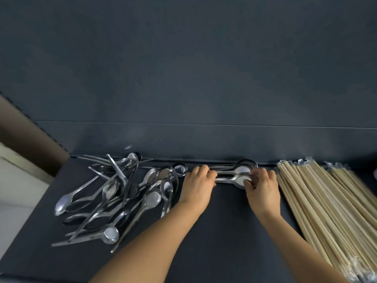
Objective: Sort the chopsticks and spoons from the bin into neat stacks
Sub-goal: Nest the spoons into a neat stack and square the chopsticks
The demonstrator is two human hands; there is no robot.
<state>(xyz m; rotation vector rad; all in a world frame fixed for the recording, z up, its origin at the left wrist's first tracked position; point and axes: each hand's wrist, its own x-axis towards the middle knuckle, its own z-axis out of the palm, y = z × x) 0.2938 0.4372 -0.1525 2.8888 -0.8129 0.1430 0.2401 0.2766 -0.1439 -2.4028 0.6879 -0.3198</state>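
1. My left hand [196, 185] gripped the handle ends of a small row of spoons [234, 175] lined up against the far edge of the dark table [224, 231], fingers curled and pressed together over the metal.
2. My right hand [263, 187] sat at the other end of that row, fingertips [250, 183] bent down onto the bowls of the nearest spoons, the fingers slightly spread; whether they pinched one spoon or only pressed on it, I could not tell.
3. The aligned spoons lay with handles pointing left and bowls to the right, between my two hands and touching both.
4. A loose heap of unsorted spoons [122, 199] lay tangled on the table to the left, just beside my left wrist, bowls and handles crossing at all angles.
5. The wooden chopsticks [326, 203] lay in a broad bundle on the right, roughly parallel, just beside my right hand, with bits of clear wrapper [334, 166] at their far ends.
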